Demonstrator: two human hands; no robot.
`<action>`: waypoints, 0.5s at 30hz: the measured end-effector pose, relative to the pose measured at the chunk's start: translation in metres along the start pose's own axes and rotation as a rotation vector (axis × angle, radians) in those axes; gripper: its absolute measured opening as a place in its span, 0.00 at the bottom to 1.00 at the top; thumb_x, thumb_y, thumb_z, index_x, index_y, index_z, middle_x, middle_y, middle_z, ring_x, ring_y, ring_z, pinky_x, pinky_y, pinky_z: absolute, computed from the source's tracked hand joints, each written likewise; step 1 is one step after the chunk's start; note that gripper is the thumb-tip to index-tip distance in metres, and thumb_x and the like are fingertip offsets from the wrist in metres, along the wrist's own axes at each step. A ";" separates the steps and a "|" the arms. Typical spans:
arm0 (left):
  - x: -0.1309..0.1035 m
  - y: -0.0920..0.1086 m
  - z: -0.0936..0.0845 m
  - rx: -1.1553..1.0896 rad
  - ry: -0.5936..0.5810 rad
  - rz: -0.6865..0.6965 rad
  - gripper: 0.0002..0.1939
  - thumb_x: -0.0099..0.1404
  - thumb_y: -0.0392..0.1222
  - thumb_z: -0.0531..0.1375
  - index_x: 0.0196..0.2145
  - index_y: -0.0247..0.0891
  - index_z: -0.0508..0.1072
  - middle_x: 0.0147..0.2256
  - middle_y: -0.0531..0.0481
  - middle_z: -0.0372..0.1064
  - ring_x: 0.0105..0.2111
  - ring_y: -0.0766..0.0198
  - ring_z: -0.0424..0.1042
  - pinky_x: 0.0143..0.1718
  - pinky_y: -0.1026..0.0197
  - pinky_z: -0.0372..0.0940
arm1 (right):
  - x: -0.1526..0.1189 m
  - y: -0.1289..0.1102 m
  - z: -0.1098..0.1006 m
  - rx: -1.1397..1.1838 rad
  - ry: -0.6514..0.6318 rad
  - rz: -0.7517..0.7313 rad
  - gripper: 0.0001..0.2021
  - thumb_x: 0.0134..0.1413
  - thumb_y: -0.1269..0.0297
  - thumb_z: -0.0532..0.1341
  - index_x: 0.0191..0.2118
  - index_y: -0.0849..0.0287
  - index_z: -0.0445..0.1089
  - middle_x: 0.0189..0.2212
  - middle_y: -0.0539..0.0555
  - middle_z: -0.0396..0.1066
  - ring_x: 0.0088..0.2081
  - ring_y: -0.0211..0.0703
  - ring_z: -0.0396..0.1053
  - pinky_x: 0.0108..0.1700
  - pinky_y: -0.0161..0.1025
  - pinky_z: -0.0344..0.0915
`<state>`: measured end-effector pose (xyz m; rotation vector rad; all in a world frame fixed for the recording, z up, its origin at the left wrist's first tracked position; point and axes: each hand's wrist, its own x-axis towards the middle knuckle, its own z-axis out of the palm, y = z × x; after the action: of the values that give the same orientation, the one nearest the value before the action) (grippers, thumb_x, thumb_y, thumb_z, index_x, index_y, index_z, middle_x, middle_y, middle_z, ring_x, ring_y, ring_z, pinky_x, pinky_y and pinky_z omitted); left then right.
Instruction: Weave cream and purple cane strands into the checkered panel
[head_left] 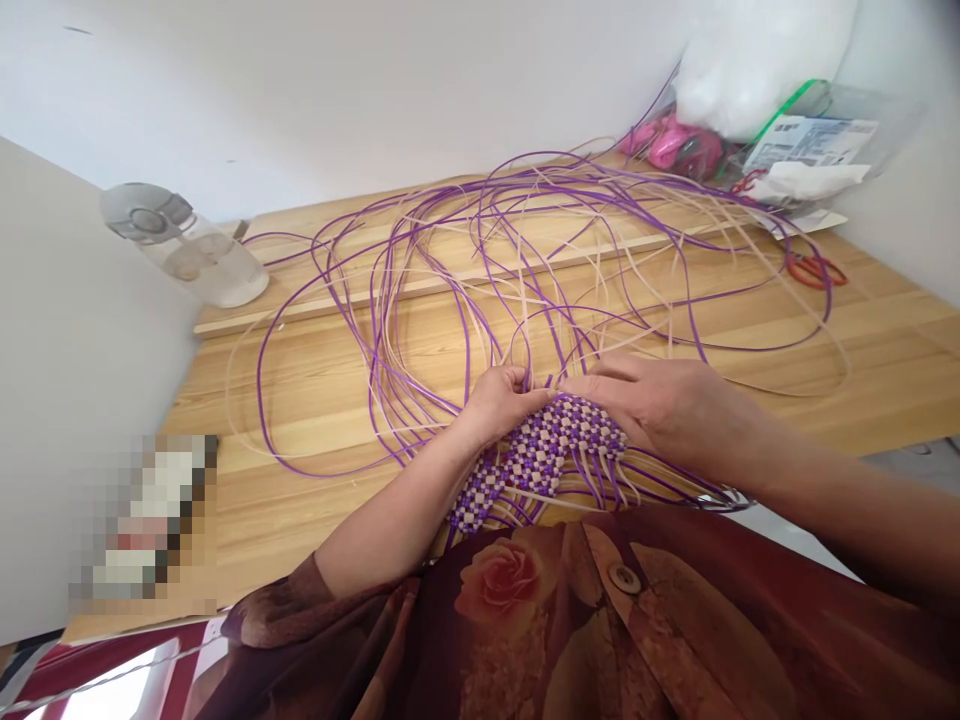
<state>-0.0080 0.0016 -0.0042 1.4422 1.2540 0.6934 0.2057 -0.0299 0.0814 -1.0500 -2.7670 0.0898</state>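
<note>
A woven strip (pixel 534 455) of purple and cream checks lies near the front edge of the wooden table (pixel 315 400). My left hand (pixel 501 400) pinches its far left end, fingers curled around the strands there. My right hand (pixel 660 405) rests flat over its far right part, fingers pointing left. Long loose purple strands (pixel 480 250) and cream strands (pixel 660 260) run from the weave and loop across the table toward the wall.
A clear bottle with a grey lid (pixel 184 245) stands at the back left. Clear plastic bags (pixel 795 150) with pink items (pixel 671 145) sit at the back right, orange-handled scissors (pixel 814 270) beside them. A raised wooden ledge (pixel 450 280) crosses the table's back.
</note>
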 end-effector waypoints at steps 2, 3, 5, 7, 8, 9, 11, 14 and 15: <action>0.000 -0.001 0.000 0.002 -0.007 -0.001 0.17 0.52 0.53 0.65 0.26 0.35 0.72 0.22 0.54 0.64 0.23 0.69 0.59 0.23 0.66 0.51 | 0.002 0.005 0.000 -0.115 -0.072 -0.031 0.10 0.59 0.72 0.58 0.44 0.56 0.71 0.34 0.55 0.73 0.30 0.42 0.67 0.29 0.40 0.53; 0.001 -0.001 0.000 -0.007 -0.014 -0.007 0.17 0.52 0.53 0.65 0.26 0.35 0.72 0.22 0.54 0.64 0.23 0.69 0.59 0.23 0.66 0.51 | 0.003 0.007 0.001 -0.160 -0.107 -0.029 0.10 0.57 0.73 0.58 0.42 0.56 0.72 0.32 0.55 0.73 0.29 0.42 0.67 0.29 0.40 0.51; 0.001 -0.002 0.000 -0.040 -0.029 -0.026 0.18 0.53 0.54 0.65 0.26 0.34 0.73 0.22 0.54 0.63 0.22 0.69 0.58 0.22 0.66 0.51 | 0.003 0.009 0.001 -0.141 -0.190 -0.009 0.08 0.55 0.75 0.58 0.38 0.57 0.72 0.29 0.54 0.73 0.27 0.42 0.67 0.28 0.40 0.50; 0.000 -0.002 0.000 -0.066 -0.033 -0.038 0.18 0.52 0.54 0.65 0.26 0.34 0.72 0.22 0.55 0.63 0.21 0.70 0.57 0.22 0.66 0.50 | 0.005 0.008 -0.002 -0.010 -0.302 -0.024 0.06 0.57 0.72 0.57 0.34 0.57 0.71 0.28 0.53 0.73 0.27 0.41 0.67 0.29 0.39 0.52; 0.000 -0.001 0.000 -0.073 -0.032 -0.039 0.18 0.52 0.54 0.66 0.26 0.35 0.72 0.22 0.55 0.63 0.21 0.70 0.57 0.22 0.66 0.50 | 0.007 0.007 -0.005 0.072 -0.351 -0.048 0.06 0.59 0.70 0.57 0.33 0.57 0.71 0.29 0.52 0.73 0.28 0.41 0.68 0.30 0.38 0.53; 0.000 0.000 0.000 -0.081 -0.030 -0.037 0.18 0.51 0.53 0.66 0.26 0.35 0.72 0.22 0.55 0.63 0.22 0.70 0.57 0.22 0.66 0.50 | 0.010 0.006 -0.007 0.144 -0.377 -0.075 0.08 0.61 0.68 0.56 0.33 0.57 0.71 0.30 0.52 0.73 0.29 0.41 0.68 0.31 0.37 0.55; -0.001 0.002 0.000 -0.107 -0.030 -0.040 0.17 0.50 0.52 0.67 0.25 0.35 0.71 0.22 0.56 0.62 0.22 0.71 0.57 0.22 0.66 0.49 | 0.019 0.008 -0.009 0.238 -0.359 -0.114 0.10 0.63 0.66 0.54 0.34 0.57 0.73 0.32 0.53 0.74 0.33 0.41 0.69 0.35 0.37 0.57; -0.004 0.006 0.000 -0.197 -0.054 -0.063 0.17 0.50 0.52 0.68 0.26 0.34 0.71 0.22 0.56 0.63 0.22 0.71 0.56 0.23 0.67 0.49 | 0.035 0.021 -0.003 0.242 -0.233 -0.050 0.13 0.63 0.66 0.53 0.35 0.59 0.75 0.32 0.54 0.74 0.35 0.42 0.69 0.38 0.37 0.56; -0.004 0.008 0.001 -0.240 -0.067 -0.069 0.18 0.50 0.52 0.68 0.26 0.34 0.72 0.22 0.56 0.64 0.22 0.71 0.57 0.23 0.66 0.49 | 0.040 0.027 0.002 0.223 -0.210 -0.003 0.13 0.62 0.65 0.54 0.34 0.59 0.75 0.31 0.54 0.74 0.34 0.42 0.69 0.37 0.37 0.56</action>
<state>-0.0059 -0.0019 0.0035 1.2102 1.1225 0.7176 0.1936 0.0167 0.0825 -1.0302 -2.8548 0.5235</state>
